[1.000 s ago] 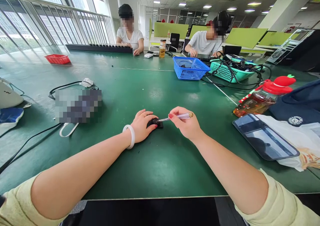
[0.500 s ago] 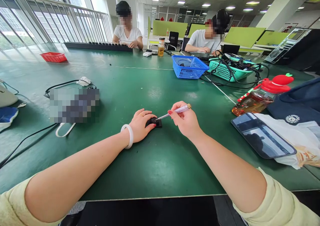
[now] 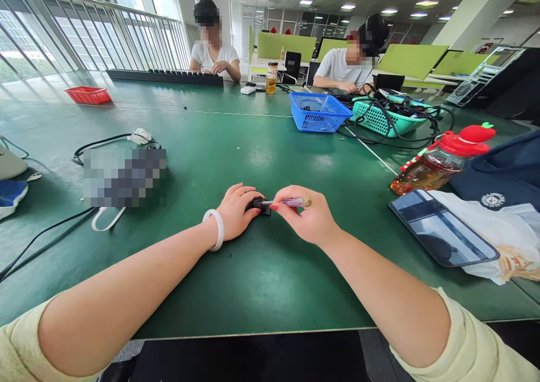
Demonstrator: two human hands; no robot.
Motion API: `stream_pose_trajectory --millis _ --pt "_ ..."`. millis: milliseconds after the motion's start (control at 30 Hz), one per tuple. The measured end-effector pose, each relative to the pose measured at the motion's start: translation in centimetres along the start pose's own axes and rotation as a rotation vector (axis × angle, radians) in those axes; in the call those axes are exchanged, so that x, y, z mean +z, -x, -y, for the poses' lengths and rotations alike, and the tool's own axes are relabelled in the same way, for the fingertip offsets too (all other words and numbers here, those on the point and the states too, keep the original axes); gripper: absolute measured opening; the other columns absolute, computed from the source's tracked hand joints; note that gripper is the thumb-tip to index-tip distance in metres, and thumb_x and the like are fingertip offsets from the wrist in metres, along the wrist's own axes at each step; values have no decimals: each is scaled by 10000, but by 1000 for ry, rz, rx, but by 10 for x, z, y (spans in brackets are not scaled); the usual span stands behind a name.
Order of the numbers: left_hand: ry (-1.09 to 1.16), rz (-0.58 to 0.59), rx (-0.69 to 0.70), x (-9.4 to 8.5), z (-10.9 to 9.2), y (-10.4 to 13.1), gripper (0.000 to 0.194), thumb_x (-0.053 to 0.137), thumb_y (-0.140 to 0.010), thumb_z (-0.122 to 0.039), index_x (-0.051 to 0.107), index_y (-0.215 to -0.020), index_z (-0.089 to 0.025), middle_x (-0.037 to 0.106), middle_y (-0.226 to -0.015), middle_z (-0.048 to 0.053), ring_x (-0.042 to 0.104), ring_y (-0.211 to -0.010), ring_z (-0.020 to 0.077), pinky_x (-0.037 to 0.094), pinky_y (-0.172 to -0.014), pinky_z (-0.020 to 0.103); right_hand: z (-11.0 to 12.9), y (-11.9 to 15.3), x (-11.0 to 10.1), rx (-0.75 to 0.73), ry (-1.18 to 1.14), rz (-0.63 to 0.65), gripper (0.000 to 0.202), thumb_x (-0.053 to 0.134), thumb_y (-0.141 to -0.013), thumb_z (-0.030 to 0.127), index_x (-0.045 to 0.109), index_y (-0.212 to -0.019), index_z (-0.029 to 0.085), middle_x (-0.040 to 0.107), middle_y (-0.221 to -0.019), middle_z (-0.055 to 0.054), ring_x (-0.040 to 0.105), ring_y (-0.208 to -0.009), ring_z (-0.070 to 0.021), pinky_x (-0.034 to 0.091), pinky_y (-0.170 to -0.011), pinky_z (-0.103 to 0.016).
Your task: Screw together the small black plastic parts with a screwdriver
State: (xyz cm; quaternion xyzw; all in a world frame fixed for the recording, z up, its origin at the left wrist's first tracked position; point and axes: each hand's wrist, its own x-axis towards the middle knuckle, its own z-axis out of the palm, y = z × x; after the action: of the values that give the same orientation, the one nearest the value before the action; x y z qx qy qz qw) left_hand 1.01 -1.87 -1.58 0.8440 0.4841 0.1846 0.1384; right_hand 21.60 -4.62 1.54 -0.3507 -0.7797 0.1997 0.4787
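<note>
My left hand [image 3: 238, 210] is closed around a small black part [image 3: 265, 207], pressing it against the green tabletop. Its fingers cover much of the part, so I cannot tell its exact kind. In my right hand [image 3: 310, 216] is a screwdriver [image 3: 295, 202] with a translucent purplish handle, pinched between thumb and fingers. The shaft lies nearly level and points left, with its tip at the black part beside my left thumb. The tip itself is too small to make out clearly.
A phone [image 3: 445, 230] and a red-lidded bottle [image 3: 434, 168] lie to the right. Farther back stand a blue basket [image 3: 320, 115] and a green basket [image 3: 379, 120] with tangled cables. A blurred-out object [image 3: 124, 176] lies left. Two people sit across the table.
My right hand has moved slightly left and down with the screwdriver, whose handle has dropped from a slant to nearly level. My left hand stays on the black part.
</note>
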Motion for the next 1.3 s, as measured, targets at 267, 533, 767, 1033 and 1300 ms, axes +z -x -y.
stream_pose_trajectory --millis 267,533,767,1033,1300 --pt "4 24 -49 0 2 1 339 549 -953 -334 663 -1258 -238 577 -1416 98 336 -1468 347 247 -1235 610 -6 -2 -3 136 -77 -170 426 573 -921 588 584 -721 212 516 -581 26 418 -505 -103 346 -511 -259" --pt "18 30 -68 1 1 1 346 539 -954 -341 667 -1261 -246 562 -1436 92 311 -1477 351 236 -1240 604 -10 -2 -2 273 -114 -223 471 590 -873 678 589 -728 230 473 -558 27 395 -503 -117 312 -499 -271" --pt "8 57 -91 -1 -2 0 345 537 -953 -324 660 -1268 -252 556 -1445 76 306 -1481 345 229 -1246 591 -13 -4 1 396 -229 -219 537 641 -782 755 569 -719 227 458 -541 46 394 -469 -98 298 -454 -260" --pt "-2 71 -101 -2 -3 0 357 532 -957 -319 653 -1284 -244 544 -1463 79 289 -1490 350 233 -1244 587 -18 -6 2 454 -319 -286 531 687 -753 739 558 -736 224 466 -538 57 405 -455 -87 327 -433 -250" --pt "4 69 -103 -2 -3 0 364 531 -953 -325 654 -1287 -248 546 -1464 78 290 -1491 349 237 -1244 588 -27 -10 4 568 -447 -285 529 729 -725 712 530 -713 222 447 -515 70 383 -409 -71 311 -387 -234"
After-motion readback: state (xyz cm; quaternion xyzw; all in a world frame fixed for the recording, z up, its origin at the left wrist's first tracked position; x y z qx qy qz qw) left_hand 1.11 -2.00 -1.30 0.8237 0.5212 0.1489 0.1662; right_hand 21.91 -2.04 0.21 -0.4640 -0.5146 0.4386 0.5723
